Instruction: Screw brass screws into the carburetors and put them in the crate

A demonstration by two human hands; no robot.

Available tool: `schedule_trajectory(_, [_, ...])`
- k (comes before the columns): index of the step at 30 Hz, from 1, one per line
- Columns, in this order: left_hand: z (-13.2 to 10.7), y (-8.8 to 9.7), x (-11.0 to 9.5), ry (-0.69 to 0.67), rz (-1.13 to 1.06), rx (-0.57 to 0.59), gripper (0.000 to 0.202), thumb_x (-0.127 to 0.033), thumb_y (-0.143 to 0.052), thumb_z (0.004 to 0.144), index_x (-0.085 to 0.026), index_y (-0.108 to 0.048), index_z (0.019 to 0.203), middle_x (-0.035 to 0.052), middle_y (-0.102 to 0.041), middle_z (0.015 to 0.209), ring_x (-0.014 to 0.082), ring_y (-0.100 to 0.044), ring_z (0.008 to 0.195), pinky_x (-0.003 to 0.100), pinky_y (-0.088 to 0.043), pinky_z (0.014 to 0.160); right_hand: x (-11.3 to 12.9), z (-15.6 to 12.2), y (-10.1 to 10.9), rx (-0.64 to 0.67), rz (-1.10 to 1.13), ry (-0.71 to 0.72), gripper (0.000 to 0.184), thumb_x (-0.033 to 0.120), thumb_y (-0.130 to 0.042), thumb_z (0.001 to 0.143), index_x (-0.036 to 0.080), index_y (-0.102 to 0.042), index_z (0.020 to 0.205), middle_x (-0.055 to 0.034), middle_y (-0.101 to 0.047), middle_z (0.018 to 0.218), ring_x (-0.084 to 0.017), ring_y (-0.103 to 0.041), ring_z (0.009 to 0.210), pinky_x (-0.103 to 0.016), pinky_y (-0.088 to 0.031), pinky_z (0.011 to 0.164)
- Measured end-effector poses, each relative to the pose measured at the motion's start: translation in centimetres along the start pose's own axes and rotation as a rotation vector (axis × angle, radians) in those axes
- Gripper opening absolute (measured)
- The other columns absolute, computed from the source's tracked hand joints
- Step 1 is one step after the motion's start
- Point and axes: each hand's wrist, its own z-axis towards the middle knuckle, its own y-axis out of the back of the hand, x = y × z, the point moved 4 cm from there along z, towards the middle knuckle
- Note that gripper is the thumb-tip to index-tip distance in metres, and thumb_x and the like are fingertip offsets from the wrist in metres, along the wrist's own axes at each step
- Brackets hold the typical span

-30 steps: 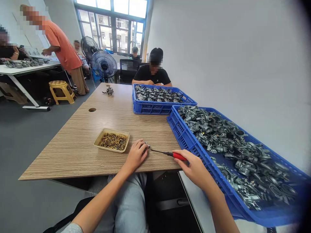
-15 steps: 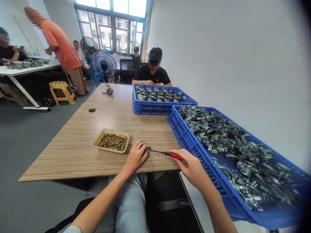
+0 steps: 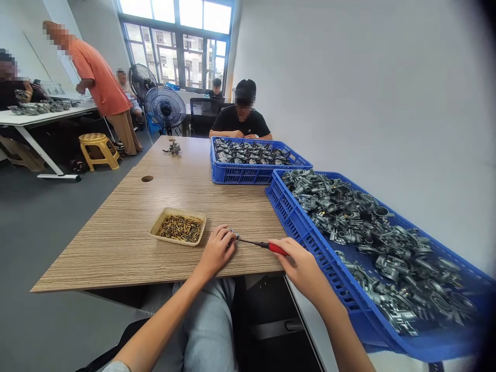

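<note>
My left hand [image 3: 217, 249] is closed around a grey metal carburetor [image 3: 234, 233] on the wooden table, mostly hidden under the fingers. A screwdriver [image 3: 274, 247] with a red and black handle is gripped in my right hand [image 3: 300, 263]. Its thin shaft points left, and the tip meets the carburetor beside my left fingers; the exact contact point is too small to make out. Left of my left hand stands a cream plastic box [image 3: 155, 235] holding many small brass jets [image 3: 180, 228].
A blue crate [image 3: 310, 243] of grey carburetors stands at the right. Behind it is another filled blue crate [image 3: 242, 175], with a person in black [image 3: 242, 121] seated beyond. One loose carburetor [image 3: 173, 148] lies at the table's far left. A fan [image 3: 165, 107] stands behind.
My right hand and the screwdriver handle have shifted slightly left. My left hand keeps its hold on the carburetor. In the background, the standing person's arm has moved a little.
</note>
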Motion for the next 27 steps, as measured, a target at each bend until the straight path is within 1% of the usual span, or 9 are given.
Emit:
schedule_trajectory(3, [0.0,0.0,0.0,0.003,-0.001,0.004,0.018,-0.015,-0.055,0.096,-0.025,-0.061,0.110,0.0061,-0.065,0.113,0.0271,-0.050,0.133,0.049,-0.047,0.113,0.2,0.0,0.0,0.011,-0.001,-0.003,0.033,0.022,-0.046,0.100,0.029,-0.066,0.125,-0.0063,-0.069,0.116,-0.024,-0.066,0.110,-0.038,-0.053,0.097])
schedule_trajectory(9, [0.0,0.0,0.0,0.004,-0.001,0.011,0.018,-0.015,-0.054,0.096,-0.025,-0.061,0.110,0.0063,-0.065,0.112,0.0275,-0.050,0.133,0.050,-0.047,0.112,0.7,-0.1,0.0,0.024,-0.024,-0.003,0.033,0.024,-0.046,0.101,0.029,-0.065,0.127,-0.0060,-0.069,0.115,-0.024,-0.066,0.107,-0.038,-0.054,0.096])
schedule_trajectory(13, [0.0,0.1,-0.1,-0.003,-0.012,0.009,0.020,-0.014,-0.054,0.096,-0.024,-0.061,0.111,0.0064,-0.065,0.113,0.0275,-0.049,0.133,0.050,-0.047,0.113,1.4,-0.2,-0.2,0.046,-0.064,0.007,0.032,0.024,-0.045,0.102,0.030,-0.065,0.127,-0.0063,-0.068,0.114,-0.024,-0.067,0.104,-0.037,-0.054,0.091])
schedule_trajectory(18, [-0.3,0.2,-0.2,-0.012,-0.001,0.003,0.021,-0.013,-0.054,0.095,-0.024,-0.061,0.112,0.0063,-0.065,0.112,0.0281,-0.050,0.132,0.051,-0.047,0.113,2.4,-0.2,-0.4,0.067,-0.102,0.039,0.030,0.026,-0.043,0.104,0.029,-0.064,0.126,-0.0067,-0.068,0.115,-0.024,-0.066,0.104,-0.038,-0.054,0.091])
schedule_trajectory(27, [-0.4,0.5,-0.4,0.000,-0.024,0.002,0.023,-0.011,-0.055,0.092,-0.023,-0.061,0.111,0.0057,-0.066,0.113,0.0269,-0.049,0.133,0.048,-0.046,0.115,2.3,-0.5,-1.0,0.070,-0.147,0.079,0.032,0.022,-0.041,0.103,0.030,-0.063,0.125,-0.0053,-0.068,0.114,-0.023,-0.068,0.099,-0.038,-0.055,0.088])
